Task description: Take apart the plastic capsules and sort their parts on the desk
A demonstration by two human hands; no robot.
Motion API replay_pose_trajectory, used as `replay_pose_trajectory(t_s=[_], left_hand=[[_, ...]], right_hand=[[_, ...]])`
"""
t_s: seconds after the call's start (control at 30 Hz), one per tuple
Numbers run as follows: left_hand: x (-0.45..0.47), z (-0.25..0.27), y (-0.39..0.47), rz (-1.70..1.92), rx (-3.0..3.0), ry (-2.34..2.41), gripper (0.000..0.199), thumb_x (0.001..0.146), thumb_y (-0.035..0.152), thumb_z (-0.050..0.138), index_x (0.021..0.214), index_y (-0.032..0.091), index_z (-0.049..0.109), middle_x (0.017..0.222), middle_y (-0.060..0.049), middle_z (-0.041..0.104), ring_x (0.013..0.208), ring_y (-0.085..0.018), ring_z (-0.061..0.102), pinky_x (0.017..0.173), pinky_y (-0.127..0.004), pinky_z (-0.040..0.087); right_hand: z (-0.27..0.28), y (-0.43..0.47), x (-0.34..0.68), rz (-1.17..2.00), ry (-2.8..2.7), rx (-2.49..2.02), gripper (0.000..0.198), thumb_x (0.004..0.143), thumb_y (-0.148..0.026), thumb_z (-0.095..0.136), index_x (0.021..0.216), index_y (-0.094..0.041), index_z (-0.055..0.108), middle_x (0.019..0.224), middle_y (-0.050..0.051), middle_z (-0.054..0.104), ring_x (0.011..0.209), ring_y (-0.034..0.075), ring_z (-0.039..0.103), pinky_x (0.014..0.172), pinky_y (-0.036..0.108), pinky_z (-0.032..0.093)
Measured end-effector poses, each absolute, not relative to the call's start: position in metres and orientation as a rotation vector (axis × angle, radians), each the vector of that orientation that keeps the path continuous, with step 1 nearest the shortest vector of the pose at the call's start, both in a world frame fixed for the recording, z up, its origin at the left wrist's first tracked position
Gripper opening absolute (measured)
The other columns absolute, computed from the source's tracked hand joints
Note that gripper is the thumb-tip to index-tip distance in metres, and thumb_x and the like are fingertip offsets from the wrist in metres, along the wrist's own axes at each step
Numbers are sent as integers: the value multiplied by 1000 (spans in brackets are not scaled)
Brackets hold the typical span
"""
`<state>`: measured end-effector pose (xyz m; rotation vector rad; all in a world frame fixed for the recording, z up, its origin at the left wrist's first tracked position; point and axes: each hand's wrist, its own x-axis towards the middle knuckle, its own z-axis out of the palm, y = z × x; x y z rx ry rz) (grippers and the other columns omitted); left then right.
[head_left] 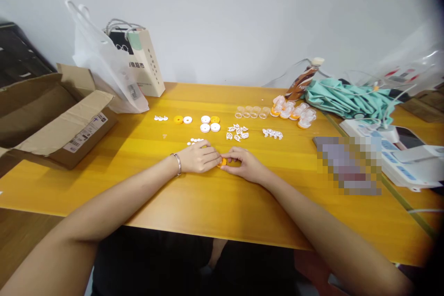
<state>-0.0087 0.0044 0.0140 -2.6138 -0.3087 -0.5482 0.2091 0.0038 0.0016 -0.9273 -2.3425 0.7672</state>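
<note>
White discs [210, 123] and cutouts [237, 132] beyond both hands [199, 157]

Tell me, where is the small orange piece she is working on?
The small orange piece sits mid-table, pinched between the left hand and right hand, just below the white discs.

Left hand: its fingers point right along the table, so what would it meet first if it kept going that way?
The left hand would meet the small orange piece pinched between both hands, then the right hand just behind it. They look already in contact.
</note>
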Motion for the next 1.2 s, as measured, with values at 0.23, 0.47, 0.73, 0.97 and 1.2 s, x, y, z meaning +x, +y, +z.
replay_pose_trajectory(t_s=[0.23, 0.47, 0.73, 0.97, 1.2], left_hand=[[-7, 17, 3, -558, -2582, -283, 17, 90, 14, 42, 93, 17, 58, 92, -6, 67, 80, -13, 60, 68, -29, 41], [-8, 15, 5, -603, -2660, -341, 15, 90, 16, 42, 96, 19, 56, 91, -4, 67, 83, -13, 59, 71, -29, 38], [-5, 13, 4, -717, -2856, -657, 15, 89, 25, 46, 90, 21, 61, 88, -2, 65, 82, -13, 55, 77, -31, 34], [-4, 9, 7, -1012, -3173, -1013, 12, 82, 27, 56, 85, 21, 67, 90, -4, 57, 86, -14, 52, 79, -31, 39], [-1, 6, 10, -1186, -3294, -1121, 8, 79, 23, 60, 80, 18, 66, 87, -4, 56, 84, -13, 54, 80, -31, 43]], right_hand=[[2, 4, 209, 754, -2340, -917, 25, 74, -34, 63, 94, -20, 68, 72, 2, 55, 68, 13, 52, 66, 26, 44], [1, 4, 209, 758, -2333, -921, 25, 74, -33, 64, 95, -20, 68, 73, 3, 56, 69, 14, 53, 67, 27, 45], [7, 1, 208, 768, -2328, -951, 25, 74, -33, 63, 95, -20, 68, 73, 2, 56, 68, 13, 52, 65, 26, 44], [7, 1, 208, 783, -2322, -946, 24, 73, -32, 65, 94, -22, 68, 73, 1, 55, 68, 12, 53, 65, 25, 43], [4, 3, 209, 785, -2330, -936, 24, 72, -32, 65, 94, -22, 68, 73, 1, 55, 68, 12, 52, 64, 25, 42]])
